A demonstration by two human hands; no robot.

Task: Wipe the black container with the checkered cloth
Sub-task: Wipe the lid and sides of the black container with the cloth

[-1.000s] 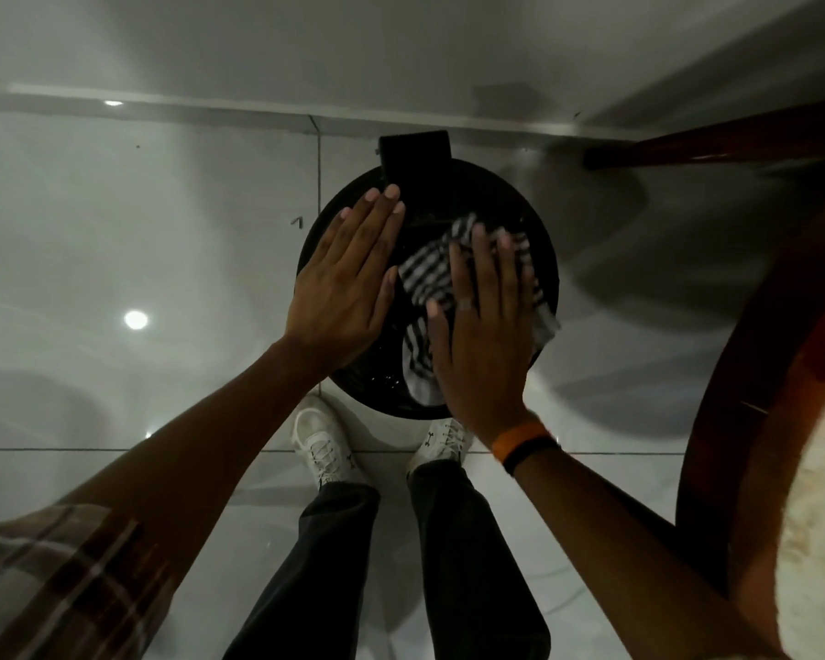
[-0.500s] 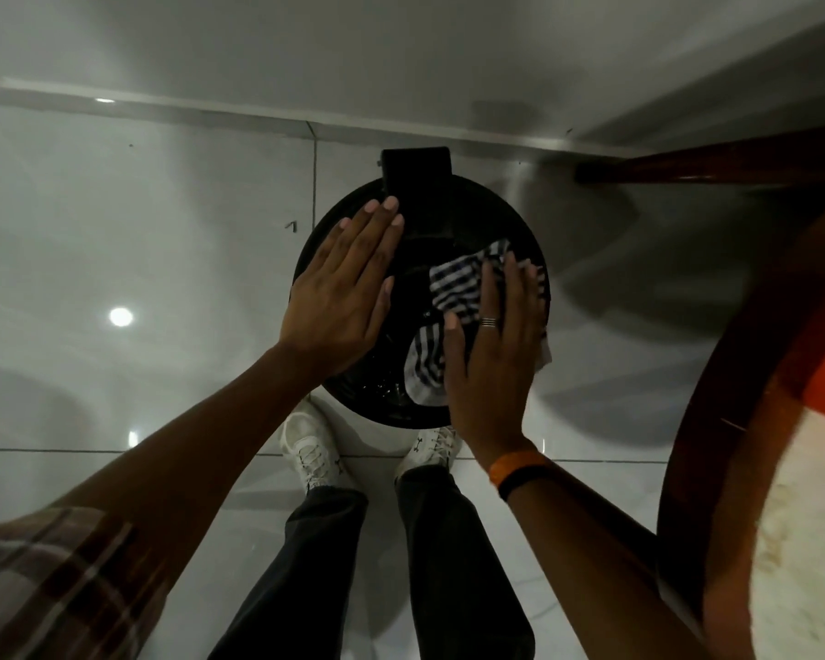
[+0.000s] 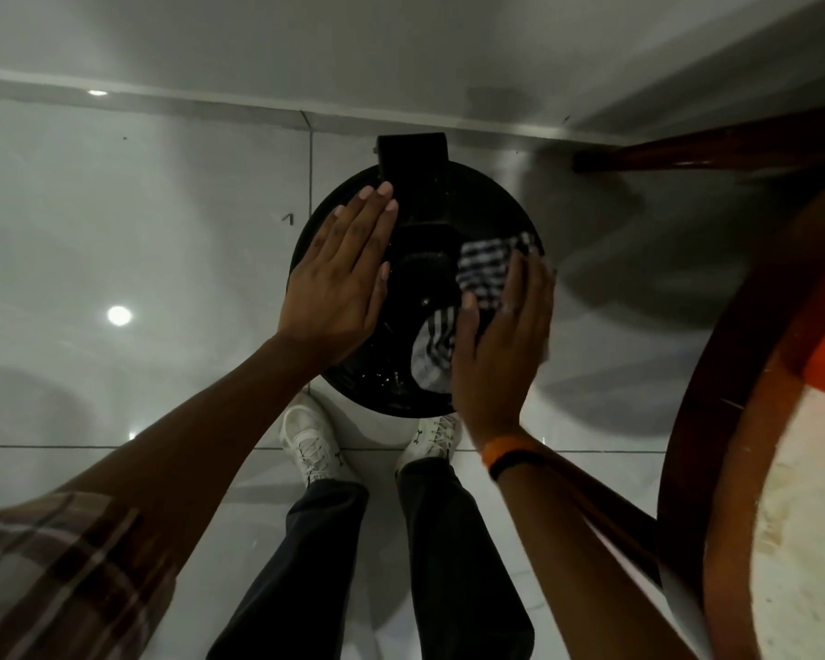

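Observation:
The round black container stands on the white tiled floor in front of my feet, seen from above, with a black hinge tab at its far side. My left hand lies flat with fingers together on the left part of its top. My right hand presses the black-and-white checkered cloth against the right side of the top. Part of the cloth shows beyond my fingertips and part under my thumb; the rest is hidden by the hand.
A round wooden table with a dark red rim fills the right edge, close to my right arm, and its leg reaches the floor behind the container. My white shoes stand just below the container. A wall skirting runs behind.
My right hand has slid the cloth rightward toward the container's right rim. My left hand has stayed flat on the left side.

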